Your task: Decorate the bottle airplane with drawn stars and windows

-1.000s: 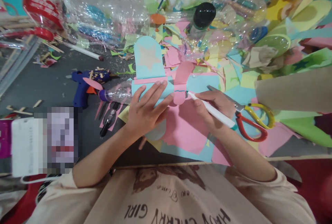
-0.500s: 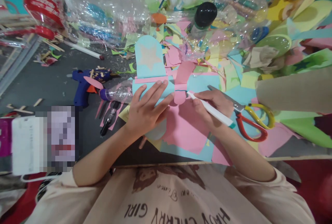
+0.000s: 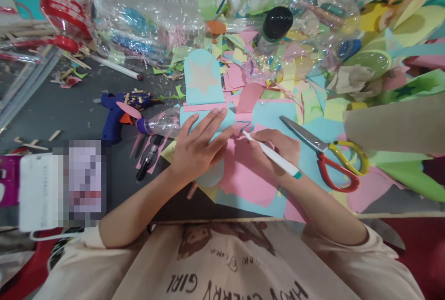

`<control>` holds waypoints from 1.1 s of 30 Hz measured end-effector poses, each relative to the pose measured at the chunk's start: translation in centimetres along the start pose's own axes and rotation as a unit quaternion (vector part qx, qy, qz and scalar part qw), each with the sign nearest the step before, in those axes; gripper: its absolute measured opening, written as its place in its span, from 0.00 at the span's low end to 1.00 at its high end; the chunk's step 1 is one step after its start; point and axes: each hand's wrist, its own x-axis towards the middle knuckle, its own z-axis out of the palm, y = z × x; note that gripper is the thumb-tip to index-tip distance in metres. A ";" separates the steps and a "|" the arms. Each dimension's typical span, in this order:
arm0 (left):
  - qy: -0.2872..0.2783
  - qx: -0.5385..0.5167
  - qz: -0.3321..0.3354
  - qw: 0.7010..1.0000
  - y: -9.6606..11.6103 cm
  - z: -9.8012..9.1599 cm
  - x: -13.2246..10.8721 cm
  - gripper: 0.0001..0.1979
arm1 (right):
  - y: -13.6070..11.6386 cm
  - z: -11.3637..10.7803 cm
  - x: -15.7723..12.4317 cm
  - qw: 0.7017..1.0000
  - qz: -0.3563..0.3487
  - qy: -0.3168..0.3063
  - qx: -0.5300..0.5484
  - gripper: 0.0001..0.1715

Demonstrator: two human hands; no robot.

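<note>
My left hand (image 3: 200, 144) lies with its fingers stretched over a plastic bottle (image 3: 162, 124) wrapped in light blue paper. A blue rounded flap (image 3: 202, 77) with a pale star stands out from its far side. Round the wrap runs a pink paper strip (image 3: 251, 98), its near end beside my left fingertips. In my right hand (image 3: 276, 149) is a white marker (image 3: 278, 157) with a green end, its tip at the pink strip's near part. A dark line shows on the strip there. Pink paper (image 3: 248, 175) lies under both hands.
Scissors (image 3: 321, 147) with red and yellow handles lie right of my right hand. A blue glue gun (image 3: 113, 117) rests on the left. Clear plastic bottles (image 3: 146, 8) and paper scraps crowd the far side. A white box-like device (image 3: 36, 193) sits at the near left.
My right hand has moved left and toward me with the marker, and the line on the pink strip has grown longer with a bend. My left hand stays on the bottle.
</note>
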 end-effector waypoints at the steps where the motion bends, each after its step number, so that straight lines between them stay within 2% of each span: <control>1: 0.000 -0.002 0.000 1.000 0.0 0.0 0.0 0.15 | 0.0 0.1 0.0 1.000 -0.010 -0.006 0.001 0.04; 6: 0.000 -0.012 -0.009 1.000 0.0 0.2 -0.2 0.18 | 0.0 0.3 0.0 0.999 -0.041 -0.024 0.004 0.06; 9: 0.003 -0.010 -0.009 1.000 0.0 0.2 -0.2 0.16 | 0.0 0.0 0.0 0.999 -0.024 0.009 0.040 0.03; 12: 0.004 -0.006 -0.007 1.000 0.0 0.2 -0.1 0.15 | -0.1 -0.6 0.3 0.996 0.036 0.053 0.064 0.02; 15: 0.002 -0.009 -0.006 1.000 0.0 0.1 -0.1 0.15 | -0.3 -0.9 0.8 0.991 0.111 0.029 0.063 0.04; 18: -0.003 -0.014 -0.007 1.000 0.0 0.0 -0.1 0.16 | -0.3 -0.9 1.0 0.987 0.140 0.012 0.083 0.05; 28: 0.003 -0.005 0.001 1.000 0.0 -0.1 0.1 0.13 | -0.3 -0.6 0.9 0.983 0.156 -0.005 0.094 0.04; 33: -0.004 -0.016 -0.009 1.000 0.0 0.0 -0.2 0.16 | -0.5 -0.3 0.7 0.990 0.120 -0.001 0.071 0.04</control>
